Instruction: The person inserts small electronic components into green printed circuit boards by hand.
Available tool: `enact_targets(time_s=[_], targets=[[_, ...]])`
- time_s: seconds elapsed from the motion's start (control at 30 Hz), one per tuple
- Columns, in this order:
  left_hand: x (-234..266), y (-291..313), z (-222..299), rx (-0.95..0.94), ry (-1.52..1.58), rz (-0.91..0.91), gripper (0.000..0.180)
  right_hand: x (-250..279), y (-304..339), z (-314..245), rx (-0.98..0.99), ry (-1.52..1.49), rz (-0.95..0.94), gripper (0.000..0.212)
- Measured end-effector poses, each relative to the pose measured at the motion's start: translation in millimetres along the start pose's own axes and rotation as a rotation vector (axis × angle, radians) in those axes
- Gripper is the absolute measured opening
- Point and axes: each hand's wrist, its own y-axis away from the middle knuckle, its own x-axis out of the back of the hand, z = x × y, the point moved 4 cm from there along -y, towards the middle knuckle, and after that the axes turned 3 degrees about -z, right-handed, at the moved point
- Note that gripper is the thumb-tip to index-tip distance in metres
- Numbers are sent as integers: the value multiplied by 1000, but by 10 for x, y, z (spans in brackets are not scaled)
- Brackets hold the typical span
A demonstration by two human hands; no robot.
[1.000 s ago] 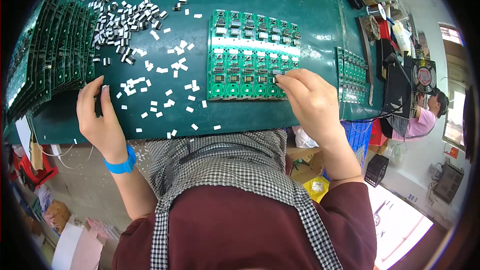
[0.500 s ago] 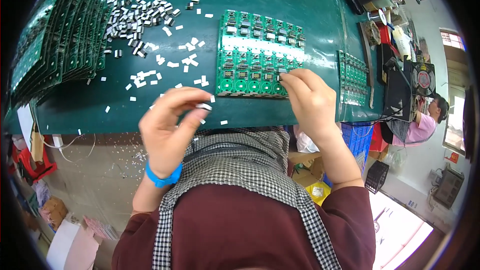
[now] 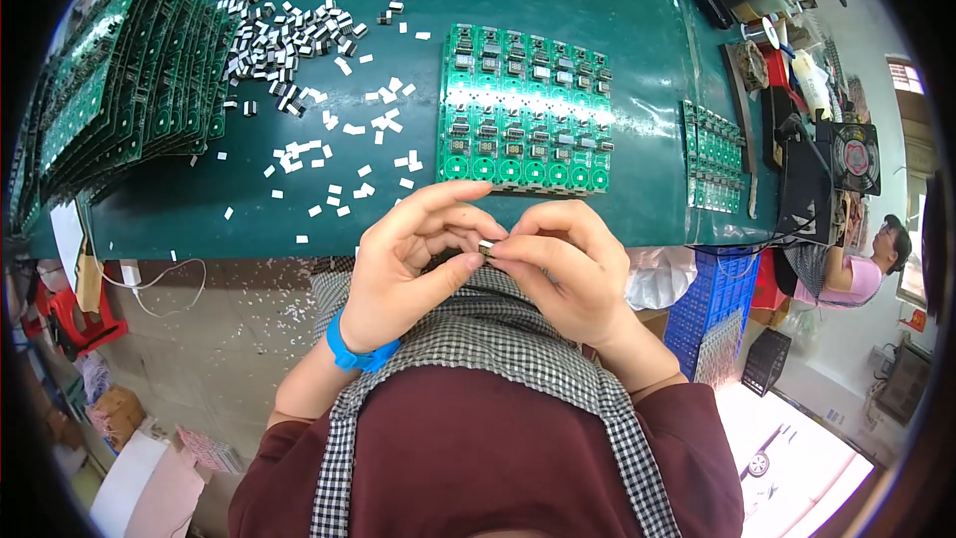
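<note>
Close to my body, just off the table's front edge, both hands meet over a small digit display module (image 3: 487, 246) with a white face. My left hand (image 3: 413, 257), with a blue band at the wrist, is closed with its thumb and fingers against the module's left side. Fingertips of my right hand (image 3: 566, 257) pinch it from the right and partly hide it. Beyond the hands lies a green circuit board panel (image 3: 523, 115) bearing rows of parts; display modules stand in its lower row, some dark-faced and some pale.
Loose display modules (image 3: 294, 45) heap at the left, with white paper bits (image 3: 349, 130) scattered nearby. Stacked circuit boards (image 3: 129, 80) lean at far left. A smaller board panel (image 3: 714, 159) lies right, near a fan (image 3: 854, 159). Another person (image 3: 856, 269) sits beyond it.
My right hand has left the board panel and come left toward my body. My left hand has moved right with the module, and both hands now meet on it.
</note>
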Motion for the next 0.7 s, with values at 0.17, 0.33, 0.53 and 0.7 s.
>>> enact_targets(time_s=[0.17,0.33,0.53,0.7], targets=[[-49,-23,3,-32,-109,32,44,8,-11,19,78,105,49,23],[-10,-51,70,-171,-475,88,36,-61,59,111,-254,-477,164,17],[-22,-49,138,-296,-573,130,14,-206,136,162,-331,-672,158,19],[-44,-64,184,-345,-637,104,14,-125,94,177,-199,-465,155,23]])
